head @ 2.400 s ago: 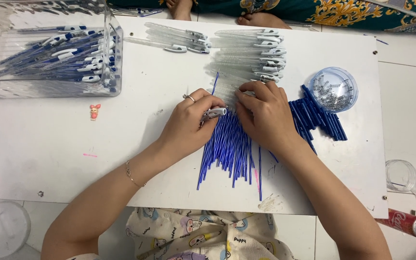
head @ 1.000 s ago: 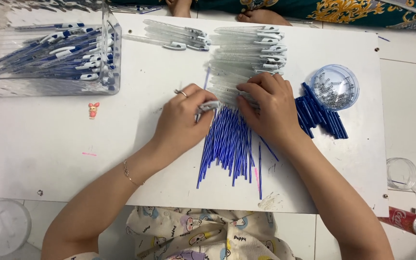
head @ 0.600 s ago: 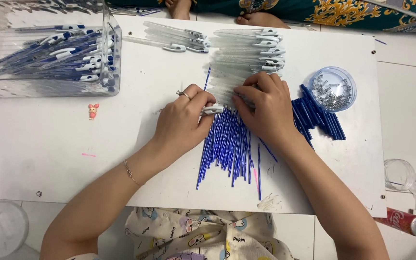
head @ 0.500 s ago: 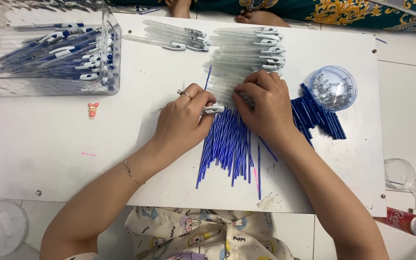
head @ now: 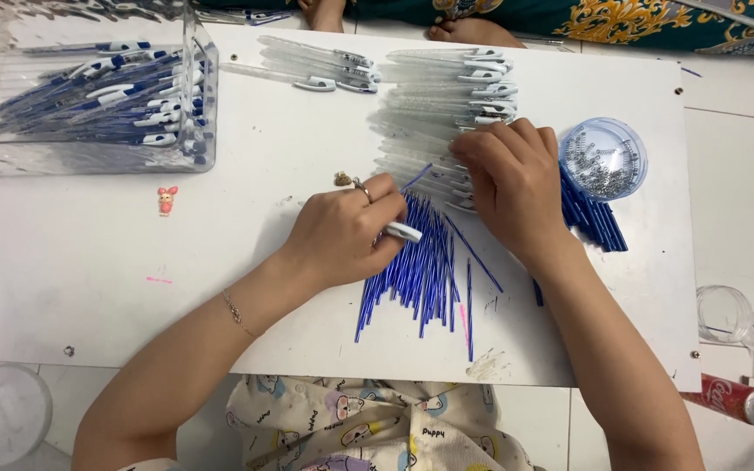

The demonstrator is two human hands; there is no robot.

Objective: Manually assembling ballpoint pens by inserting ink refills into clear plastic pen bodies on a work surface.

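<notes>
The left hand rests on the white board, its fingers curled and pressed together around a pen part with a white end. The white end sticks out between the fingertips, just over the heap of blue refills. A ring with a small ornament sits on one finger of this hand, and a thin bracelet is on the wrist.

The right hand lies palm down, fingers slightly bent, on the lower edge of the pile of clear barrels. The fingertips touch the barrels; I cannot tell if they pinch one, because the hand covers them.

The blue refills lie fanned out between the two hands and below them, with a few single ones apart at the right side. A second bunch of refills lies to the right of the right hand, partly under a round clear tub with small metal springs inside.

At the top left stands a clear box full of finished pens, blue with white clips. A few more clear barrels lie at the top of the board, apart from the big pile. A little pink figure lies on the board below the box. At the bottom right edge, off the board, there is a red can on its side and a clear cup.
</notes>
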